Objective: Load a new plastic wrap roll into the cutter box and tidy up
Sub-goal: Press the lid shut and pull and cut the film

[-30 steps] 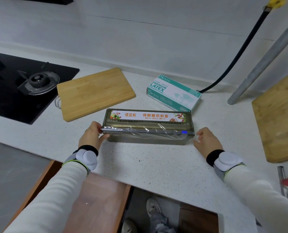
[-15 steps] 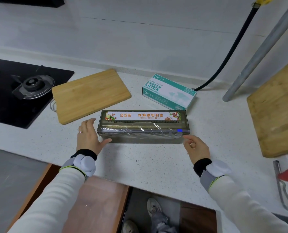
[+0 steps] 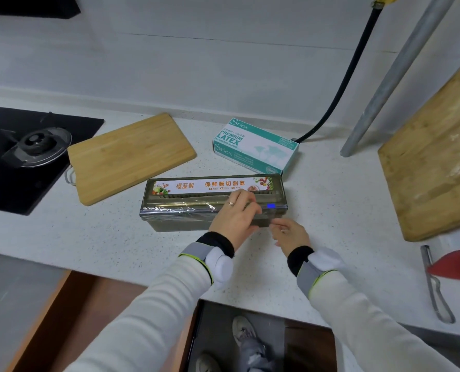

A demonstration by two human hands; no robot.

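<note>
The olive-grey cutter box [image 3: 180, 221] with a white printed label lies lengthwise on the speckled counter [image 3: 89, 237]. Crinkled plastic wrap [image 3: 175, 209] runs along its front rail, and a blue slider [image 3: 270, 206] sits at the rail's right end. My left hand [image 3: 234, 218] reaches across onto the right half of the box top, fingers bent over the rail just left of the slider. My right hand [image 3: 290, 233] is at the box's front right corner, thumb and forefinger pinched on the edge of the wrap. The roll inside is hidden.
A bamboo cutting board [image 3: 132, 157] lies behind left, a latex glove box [image 3: 253, 146] right behind the cutter box. Gas hob [image 3: 22, 157] far left, a large wooden board [image 3: 433, 167] far right, a metal tool [image 3: 435, 288] and a red object [image 3: 454, 267] beside it. An open drawer [image 3: 89, 318] is below.
My left hand left the box's left end and crossed to its right half. My right hand moved in from beside the right end to the front right corner.
</note>
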